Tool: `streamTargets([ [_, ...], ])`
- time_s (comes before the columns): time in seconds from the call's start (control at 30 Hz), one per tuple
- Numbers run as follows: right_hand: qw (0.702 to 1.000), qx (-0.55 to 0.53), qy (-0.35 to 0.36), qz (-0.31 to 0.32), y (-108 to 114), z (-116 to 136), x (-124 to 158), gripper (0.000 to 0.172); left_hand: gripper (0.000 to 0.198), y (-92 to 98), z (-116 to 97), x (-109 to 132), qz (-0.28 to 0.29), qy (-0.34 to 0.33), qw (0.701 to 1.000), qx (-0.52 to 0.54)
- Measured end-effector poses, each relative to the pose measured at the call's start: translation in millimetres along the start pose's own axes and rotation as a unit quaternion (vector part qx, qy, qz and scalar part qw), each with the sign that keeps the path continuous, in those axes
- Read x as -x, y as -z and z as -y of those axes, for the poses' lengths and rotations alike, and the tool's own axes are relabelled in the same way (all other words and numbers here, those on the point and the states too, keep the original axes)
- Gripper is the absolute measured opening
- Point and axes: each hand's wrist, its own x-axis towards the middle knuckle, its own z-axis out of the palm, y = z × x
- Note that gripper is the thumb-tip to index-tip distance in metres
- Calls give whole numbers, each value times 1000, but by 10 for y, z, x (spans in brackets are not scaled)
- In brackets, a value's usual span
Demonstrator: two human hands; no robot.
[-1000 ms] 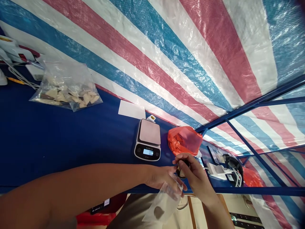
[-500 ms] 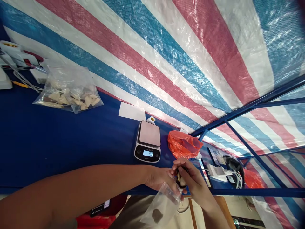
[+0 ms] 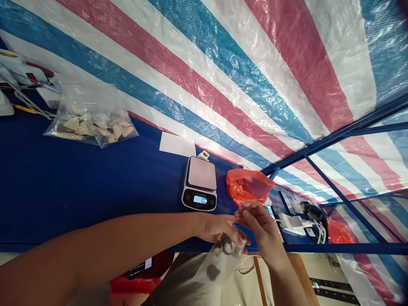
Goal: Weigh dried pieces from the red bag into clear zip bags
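Observation:
My left hand (image 3: 218, 227) grips a clear plastic bag (image 3: 204, 272) near its mouth, over the table's front edge. A dark, roundish slice (image 3: 213, 272) lies low in the bag, and a dark-and-pale piece (image 3: 228, 247) sits higher up, just below the fingers. Beside the bag's mouth, my right hand (image 3: 259, 223) has its fingers loosely curved and apart, with nothing visible in them. Beyond my hands, a small kitchen scale (image 3: 201, 176) stands with a bare plate and a lit display reading about zero. Right of it is an open orange-red plastic bag (image 3: 245, 187).
Clear bags of pale, sliced pieces (image 3: 95, 123) lie at the left on the blue table (image 3: 95, 182). A white paper (image 3: 177, 144) and a small white object (image 3: 203, 155) are behind the scale. Cables and devices (image 3: 293, 223) lie at the right, near a blue metal frame (image 3: 334, 248).
The dark-and-pale piece has left my right hand and now lies inside the clear bag. My right hand has opened and risen slightly from the bag's mouth. The view has shifted a little.

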Motion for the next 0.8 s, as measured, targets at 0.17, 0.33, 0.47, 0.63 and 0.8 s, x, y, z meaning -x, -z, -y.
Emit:
streamTargets([
  [0.17, 994, 100, 10, 45, 144, 81, 96, 28, 59, 24, 2, -20, -26, -22, 999, 32],
  [0.33, 956, 236, -11, 176, 74, 170, 222, 22, 56, 62, 46, -43, -56, -26, 997, 49],
  [0.47, 943, 262, -20, 203, 35, 110, 220, 22, 51, 70, 59, -39, -10, -12, 999, 49],
  [0.63, 967, 176, -38, 178, 153, 21, 218, 29, 49, 111, 83, -83, 15, 18, 998, 63],
  [0.8, 955, 221, -23, 197, 158, 140, 266, 33, 52, 135, 65, -65, -29, 17, 996, 86],
])
